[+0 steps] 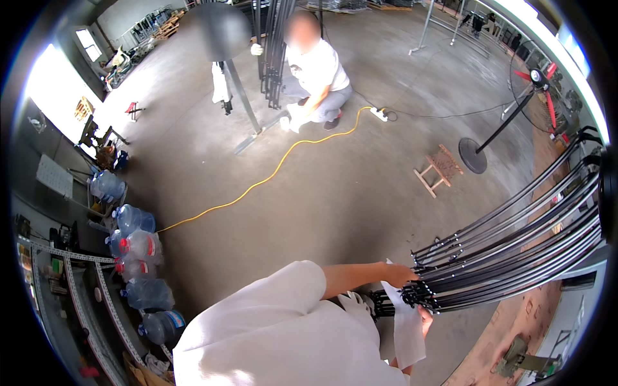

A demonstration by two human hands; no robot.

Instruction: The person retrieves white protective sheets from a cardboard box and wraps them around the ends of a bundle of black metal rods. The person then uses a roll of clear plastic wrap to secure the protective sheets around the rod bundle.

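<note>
So the main thing here is a big bundle of long, skinny black rods (515, 254) — glossy, with silvery highlights down their lengths and knobbly dark fittings clustered at the near ends. It sweeps in from the right, those ends right by the person's hands. The left hand (402, 275) is at the fittings with its fingers bent, and the right hand (425, 320) is just below, at the edge of a white sheet (407, 328). Can't tell how firmly either is gripping, or exactly what.

Floor (290, 222) is bare grey and scuffed, with a yellow cord (277, 170) snaking over to a white power strip (378, 114). There's a small wooden stool (443, 165), a red-bladed fan (536, 77), and big water jugs (149, 294) along the left. Another person (322, 71) crouches beside a second bunch of rods (273, 58).

The sheet hides most of the right hand, the rods' far ends get lost at the dark rim, and the second bunch is cut off up top — no clue if the sheet's paper or cloth.
</note>
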